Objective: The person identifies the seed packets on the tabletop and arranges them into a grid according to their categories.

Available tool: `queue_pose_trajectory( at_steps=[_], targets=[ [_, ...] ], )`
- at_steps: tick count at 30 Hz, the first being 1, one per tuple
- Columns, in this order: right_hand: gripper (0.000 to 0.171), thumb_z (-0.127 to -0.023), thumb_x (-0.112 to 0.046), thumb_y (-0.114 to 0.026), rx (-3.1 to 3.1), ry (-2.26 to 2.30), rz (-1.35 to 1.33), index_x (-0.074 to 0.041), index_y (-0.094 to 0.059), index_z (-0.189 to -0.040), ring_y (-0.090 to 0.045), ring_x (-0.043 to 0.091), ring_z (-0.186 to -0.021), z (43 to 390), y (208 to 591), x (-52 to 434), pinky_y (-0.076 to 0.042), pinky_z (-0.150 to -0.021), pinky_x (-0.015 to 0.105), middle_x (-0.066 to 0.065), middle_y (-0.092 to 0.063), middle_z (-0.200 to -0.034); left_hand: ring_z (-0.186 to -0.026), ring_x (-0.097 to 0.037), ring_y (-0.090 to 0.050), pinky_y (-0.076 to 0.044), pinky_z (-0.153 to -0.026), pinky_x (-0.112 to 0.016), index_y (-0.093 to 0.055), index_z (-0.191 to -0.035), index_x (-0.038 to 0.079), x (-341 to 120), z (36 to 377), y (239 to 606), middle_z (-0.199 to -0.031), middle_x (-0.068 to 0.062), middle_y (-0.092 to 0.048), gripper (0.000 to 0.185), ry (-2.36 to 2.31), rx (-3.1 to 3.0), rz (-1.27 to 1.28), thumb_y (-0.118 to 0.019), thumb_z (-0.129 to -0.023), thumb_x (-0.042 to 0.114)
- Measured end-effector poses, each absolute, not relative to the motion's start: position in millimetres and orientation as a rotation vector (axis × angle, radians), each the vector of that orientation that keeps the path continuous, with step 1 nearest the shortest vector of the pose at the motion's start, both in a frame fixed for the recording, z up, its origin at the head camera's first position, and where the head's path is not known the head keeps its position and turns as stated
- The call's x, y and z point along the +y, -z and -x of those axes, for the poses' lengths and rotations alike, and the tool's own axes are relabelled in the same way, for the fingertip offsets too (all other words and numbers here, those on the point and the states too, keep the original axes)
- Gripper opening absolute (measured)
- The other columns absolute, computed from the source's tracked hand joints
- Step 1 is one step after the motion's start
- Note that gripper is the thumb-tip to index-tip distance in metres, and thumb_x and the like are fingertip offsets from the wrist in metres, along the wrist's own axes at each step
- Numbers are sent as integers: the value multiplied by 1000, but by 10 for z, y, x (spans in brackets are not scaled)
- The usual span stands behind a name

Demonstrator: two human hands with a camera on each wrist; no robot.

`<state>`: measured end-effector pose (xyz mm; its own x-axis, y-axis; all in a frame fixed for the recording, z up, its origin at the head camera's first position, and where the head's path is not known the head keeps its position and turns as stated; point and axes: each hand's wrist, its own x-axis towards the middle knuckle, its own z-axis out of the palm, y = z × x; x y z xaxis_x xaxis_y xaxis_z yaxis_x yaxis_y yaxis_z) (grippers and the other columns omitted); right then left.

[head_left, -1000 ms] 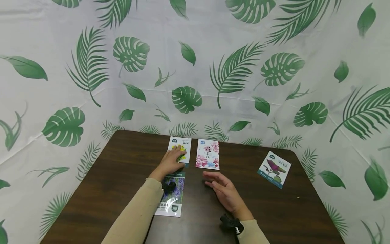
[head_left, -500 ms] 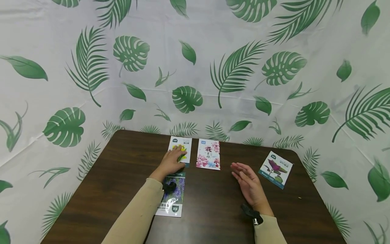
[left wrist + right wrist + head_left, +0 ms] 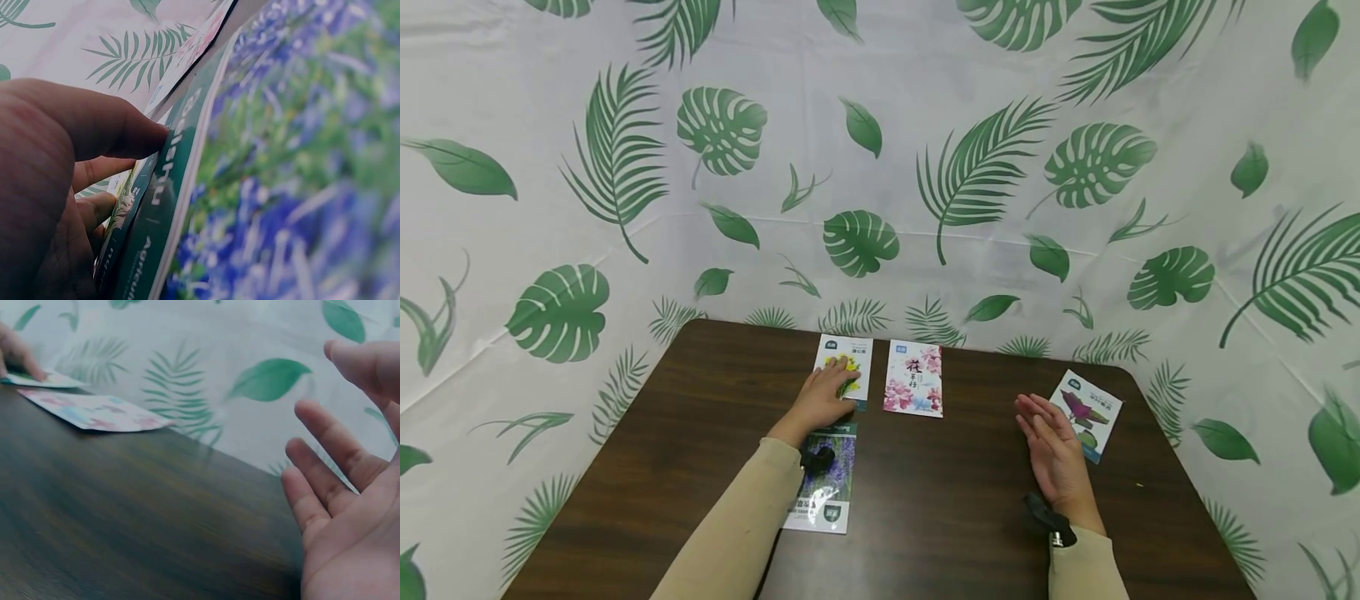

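Four seed packets (image 3: 913, 378) on the table (image 3: 685, 417) (two side by side); left hand (image 3: 822, 398) presses one flat, right hand (image 3: 1056, 454) fingers straight beside the edge packet (image 3: 1086, 411)

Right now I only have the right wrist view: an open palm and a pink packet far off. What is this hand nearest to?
Observer: The right hand hovers open just left of a purple-leaf packet near the table's right edge, apart from it.
Operator: What is the left hand doing?
Observer: The left hand rests on a yellow-flower packet, beside the pink packet.
Operator: Any other packets?
Observer: A lavender packet lies partly under the left forearm.
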<state>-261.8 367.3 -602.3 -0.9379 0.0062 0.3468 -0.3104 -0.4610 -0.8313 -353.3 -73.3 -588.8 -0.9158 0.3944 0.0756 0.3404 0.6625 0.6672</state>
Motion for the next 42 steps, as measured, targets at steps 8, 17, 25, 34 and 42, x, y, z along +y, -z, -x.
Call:
queue_pose_trajectory(
  at_steps=[8, 17, 25, 34, 42],
  targets=[
    [47, -116, 2, -38, -1375, -2453, -327, 8, -38, -162, -55, 25, -149, 2583, 6001, 3856, -35, -130, 37, 9, -69, -150, -171, -40, -15, -10, -137, -67, -55, -161, 11, -739, 3525, 5894, -181, -18, -25, 59, -1095, 2801, -624, -70, -104, 20],
    [48, -113, 6, -45, -1217, -2362, -161, 13, -39, -160, -56, 29, -149, 2516, 5957, 4079, -38, -127, 32, 15, -72, -146, -170, -41, -16, -9, -137, -67, -56, -160, 10, -729, 3534, 5881, -181, -19, -26, 59, -1098, 2804, -636, -70, -103, 20],
    [51, -110, 3, -57, -1332, -2203, 101, 5, -47, -160, -52, 25, -148, 2496, 5927, 4144, -31, -128, 27, 6, -70, -144, -170, -41, -16, -9, -137, -67, -55, -160, 10, -733, 3533, 5890, -181, -19, -26, 59, -1112, 2786, -628, -69, -104, 19],
    [54, -112, -11, -59, -1535, -2151, 310, -4, -45, -164, -43, 11, -145, 2518, 5926, 4150, -31, -125, 19, 0, -54, -152, -171, -39, -16, -10, -138, -65, -55, -160, 11, -732, 3532, 5877, -180, -18, -27, 59, -1082, 2813, -637, -70, -104, 23],
    [54, -114, -19, -59, -1817, -2008, 412, -11, -47, -165, -35, 19, -157, 2538, 5946, 4133, -34, -122, 14, 3, -47, -165, -170, -40, -18, -11, -137, -66, -56, -160, 11, -728, 3524, 5896, -180, -19, -28, 59, -1085, 2821, -629, -71, -104, 22]
  ],
)
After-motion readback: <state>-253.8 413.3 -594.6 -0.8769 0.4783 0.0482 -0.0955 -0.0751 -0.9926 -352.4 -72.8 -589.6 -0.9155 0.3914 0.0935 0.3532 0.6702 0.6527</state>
